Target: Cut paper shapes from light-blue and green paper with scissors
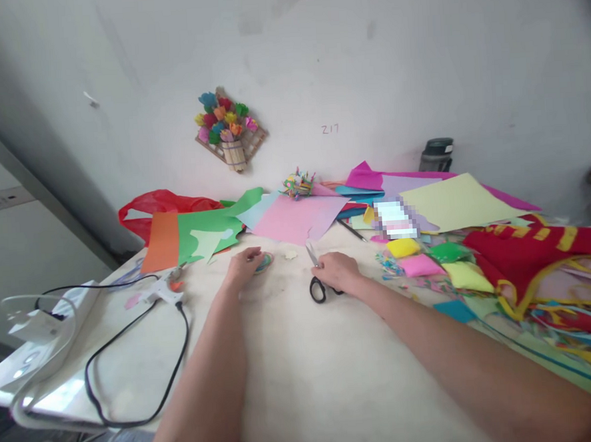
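Observation:
My right hand (339, 271) is closed on a pair of scissors (318, 290) with black handles, one loop showing below the fingers. The blades point away from me and slightly left, over the table. My left hand (242, 267) has its fingers curled at the edge of a small round multicoloured piece (265, 263), low over the tabletop. What that piece is made of is too small to tell. Between the two hands lies a little cream-coloured scrap (290, 254).
At the left a white glue gun (163, 290) trails a black cord near a power strip (73, 314). Coloured sheets, including a pink sheet (295, 217), line the back. A red cloth piece (518, 254), small coloured packets (421, 265) and scraps crowd the right. A bottle (436, 154) stands by the wall.

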A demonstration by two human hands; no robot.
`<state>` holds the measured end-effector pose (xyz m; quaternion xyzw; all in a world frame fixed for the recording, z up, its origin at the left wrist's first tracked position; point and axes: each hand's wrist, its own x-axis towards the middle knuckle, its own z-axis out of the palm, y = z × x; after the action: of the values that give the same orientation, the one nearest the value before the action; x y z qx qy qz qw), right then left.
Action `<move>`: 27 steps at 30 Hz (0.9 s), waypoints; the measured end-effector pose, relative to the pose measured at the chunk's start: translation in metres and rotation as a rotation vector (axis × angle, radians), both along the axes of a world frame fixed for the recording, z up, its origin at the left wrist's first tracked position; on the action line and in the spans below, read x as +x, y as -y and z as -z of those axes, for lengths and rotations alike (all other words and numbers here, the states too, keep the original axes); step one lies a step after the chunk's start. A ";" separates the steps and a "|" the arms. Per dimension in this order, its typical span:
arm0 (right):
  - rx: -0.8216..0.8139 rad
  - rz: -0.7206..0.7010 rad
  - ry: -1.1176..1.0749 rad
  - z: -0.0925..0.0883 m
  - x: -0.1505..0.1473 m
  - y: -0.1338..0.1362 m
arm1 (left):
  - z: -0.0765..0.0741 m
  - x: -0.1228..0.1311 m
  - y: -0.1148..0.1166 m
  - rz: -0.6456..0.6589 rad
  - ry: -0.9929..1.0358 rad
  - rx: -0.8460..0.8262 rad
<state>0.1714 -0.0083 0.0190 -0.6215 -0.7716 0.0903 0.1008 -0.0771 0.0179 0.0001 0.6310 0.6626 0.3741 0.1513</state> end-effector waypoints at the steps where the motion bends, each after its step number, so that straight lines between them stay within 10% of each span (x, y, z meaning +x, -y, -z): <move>1: 0.002 0.003 -0.001 0.000 0.000 0.001 | -0.001 0.002 0.000 0.014 -0.053 -0.005; 27: 0.056 0.234 -0.037 0.006 -0.014 0.009 | -0.005 -0.006 0.008 0.052 0.120 0.119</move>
<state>0.1573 -0.0175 0.0129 -0.7024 -0.6941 0.0677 0.1424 -0.0826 0.0097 0.0052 0.6322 0.6125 0.4458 0.1625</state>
